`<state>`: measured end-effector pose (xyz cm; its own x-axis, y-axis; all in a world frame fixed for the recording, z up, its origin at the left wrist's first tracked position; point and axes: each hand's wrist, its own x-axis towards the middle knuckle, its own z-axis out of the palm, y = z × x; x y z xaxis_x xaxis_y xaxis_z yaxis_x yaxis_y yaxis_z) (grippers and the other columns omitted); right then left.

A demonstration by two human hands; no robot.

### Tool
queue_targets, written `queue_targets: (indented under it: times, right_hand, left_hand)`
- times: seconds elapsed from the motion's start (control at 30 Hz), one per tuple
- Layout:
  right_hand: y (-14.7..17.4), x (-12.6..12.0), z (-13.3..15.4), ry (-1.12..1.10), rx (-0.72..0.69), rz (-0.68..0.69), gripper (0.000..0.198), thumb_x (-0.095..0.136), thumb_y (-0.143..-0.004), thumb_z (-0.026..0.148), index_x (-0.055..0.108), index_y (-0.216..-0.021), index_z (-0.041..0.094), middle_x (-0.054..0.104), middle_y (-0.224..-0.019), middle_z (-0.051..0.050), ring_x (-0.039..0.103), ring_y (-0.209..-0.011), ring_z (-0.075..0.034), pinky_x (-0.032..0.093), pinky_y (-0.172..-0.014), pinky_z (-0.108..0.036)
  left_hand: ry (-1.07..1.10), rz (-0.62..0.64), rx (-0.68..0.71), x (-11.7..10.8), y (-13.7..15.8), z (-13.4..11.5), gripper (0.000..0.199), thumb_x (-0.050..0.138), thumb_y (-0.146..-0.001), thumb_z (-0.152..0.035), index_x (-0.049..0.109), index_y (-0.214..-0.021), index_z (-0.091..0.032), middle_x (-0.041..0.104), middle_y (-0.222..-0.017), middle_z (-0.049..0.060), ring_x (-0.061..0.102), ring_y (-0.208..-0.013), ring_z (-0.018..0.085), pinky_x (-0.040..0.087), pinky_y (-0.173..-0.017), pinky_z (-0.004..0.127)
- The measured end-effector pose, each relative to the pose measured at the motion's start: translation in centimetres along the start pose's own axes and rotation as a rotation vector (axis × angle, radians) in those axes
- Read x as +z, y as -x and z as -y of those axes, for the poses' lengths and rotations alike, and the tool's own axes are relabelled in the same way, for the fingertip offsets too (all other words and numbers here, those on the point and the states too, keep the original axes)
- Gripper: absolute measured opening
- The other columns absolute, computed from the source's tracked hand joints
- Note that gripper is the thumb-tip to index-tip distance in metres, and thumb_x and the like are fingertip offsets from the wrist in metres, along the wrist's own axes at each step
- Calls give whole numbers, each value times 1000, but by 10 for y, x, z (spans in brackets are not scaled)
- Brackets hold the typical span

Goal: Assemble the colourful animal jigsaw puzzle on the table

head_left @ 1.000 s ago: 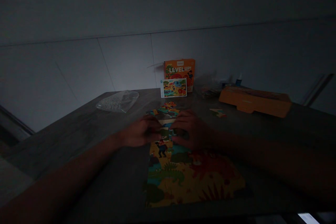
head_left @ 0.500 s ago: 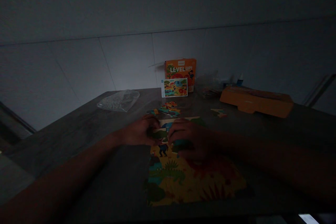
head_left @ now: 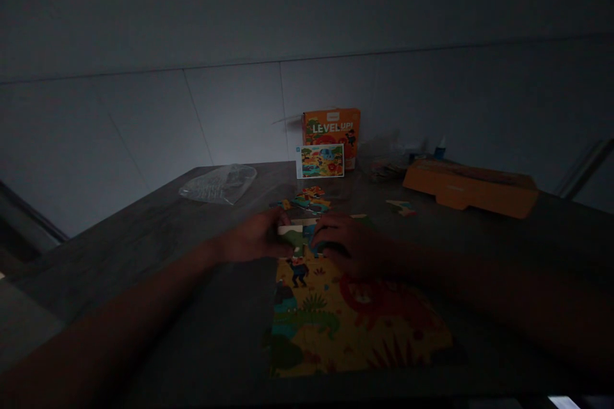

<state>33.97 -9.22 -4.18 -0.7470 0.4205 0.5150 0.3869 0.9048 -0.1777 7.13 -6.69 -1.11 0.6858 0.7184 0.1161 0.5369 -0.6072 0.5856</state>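
Observation:
A partly assembled jigsaw puzzle (head_left: pixel 311 326) lies on the table before me, showing a lion, a crocodile and a small figure in dark clothes. At its far left corner my left hand (head_left: pixel 256 236) is closed on a puzzle piece (head_left: pixel 293 236), green with a pale edge, between thumb and fingers. The piece sits against the puzzle's edge; whether it is fully seated I cannot tell. My right hand (head_left: pixel 352 246) rests over the far part of the puzzle, fingers bent and apart, fingertips beside a blue patch. That hand covers some of the picture.
Several loose pieces (head_left: pixel 309 201) lie beyond the puzzle, and another piece (head_left: pixel 401 208) farther right. A picture card (head_left: pixel 321 161) leans on an orange box (head_left: pixel 330 124). A clear plastic bag (head_left: pixel 218 184) is at left, an orange box part (head_left: pixel 470 188) at right.
My left hand and the puzzle piece have shifted slightly, showing more of the piece. The right hand has drawn back a little to the right, uncovering the lion's face.

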Motion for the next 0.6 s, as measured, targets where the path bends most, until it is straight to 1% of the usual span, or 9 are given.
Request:
queue_targets:
  times: [0.07,0.13,0.2,0.27,0.37,0.47,0.6]
  right_hand:
    - [0,0,0,9,7,3,19,58,-86,12,70,-100,15,65,-101,-11,60,-93,-24,51,-84,-40]
    - [0,-1,0,5,13,11,20,59,-85,10,70,-101,15,65,-102,-11,61,-93,-24,51,-84,-39]
    - [0,-2,1,-1,23,17,19,59,-86,10,70,-101,14,65,-102,-12,61,-93,-24,51,-84,-38]
    - [0,-2,1,-2,37,21,19,59,-87,11,70,-102,13,65,-104,-13,61,-94,-24,52,-84,-39]
    - [0,-2,0,-3,39,27,20,57,-88,12,70,-103,13,65,-104,-14,61,-95,-25,52,-85,-41]
    - [1,0,-2,-5,37,26,20,56,-89,13,70,-104,13,65,-105,-14,61,-97,-25,52,-86,-42]
    - [2,1,-4,-2,41,23,21,57,-88,14,70,-105,14,65,-107,-14,61,-99,-25,53,-88,-42]
  left_hand:
    - [39,-29,19,-2,-2,3,31,70,-82,-41,56,-98,-19,67,-86,2,63,-77,19,49,-65,28]
    - [38,-87,21,-9,-4,10,24,63,-86,-40,60,-94,-18,67,-84,3,63,-77,19,49,-65,28]
    - [28,-161,-3,-20,-7,21,24,58,-88,-41,62,-93,-17,67,-85,5,63,-77,19,49,-67,29]
    - [8,-241,-37,-31,-9,34,24,58,-86,-40,62,-91,-16,66,-84,5,62,-77,19,49,-68,30]
    - [-32,-330,-110,-43,-10,52,22,58,-83,-38,62,-85,-16,65,-76,4,61,-70,19,48,-63,29]
    - [-45,-337,-147,-43,-10,60,23,59,-80,-38,64,-84,-16,67,-76,5,62,-70,20,49,-63,30]
    - [-26,-282,-148,-37,-10,58,24,61,-78,-38,67,-86,-16,71,-82,7,67,-77,22,52,-68,31]
